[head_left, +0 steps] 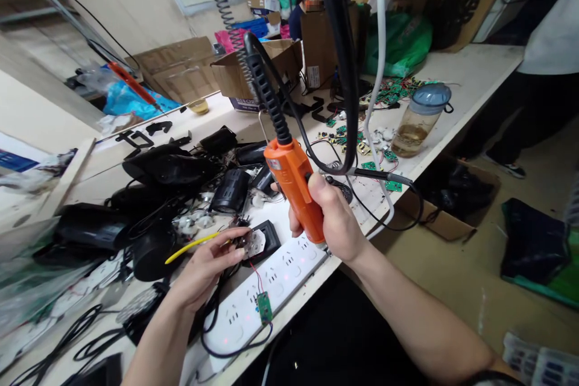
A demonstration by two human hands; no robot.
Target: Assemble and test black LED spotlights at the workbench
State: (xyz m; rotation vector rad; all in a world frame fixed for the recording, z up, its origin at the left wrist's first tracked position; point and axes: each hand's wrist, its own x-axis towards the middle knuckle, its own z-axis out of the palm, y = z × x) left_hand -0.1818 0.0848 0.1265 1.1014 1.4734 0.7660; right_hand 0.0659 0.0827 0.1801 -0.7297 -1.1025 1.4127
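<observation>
My right hand grips an orange electric screwdriver, held upright above the bench, its black ribbed cable curving up and away. My left hand pinches a small round part with wires just left of the screwdriver's lower end. A thin red wire runs from that part down to a small green circuit board lying on a white power strip. A yellow wire crosses above my left fingers.
Black plastic housings and cables pile up on the left of the bench. Green circuit boards and a lidded jar sit to the right. Cardboard boxes stand behind. A person sits far back; another stands at right.
</observation>
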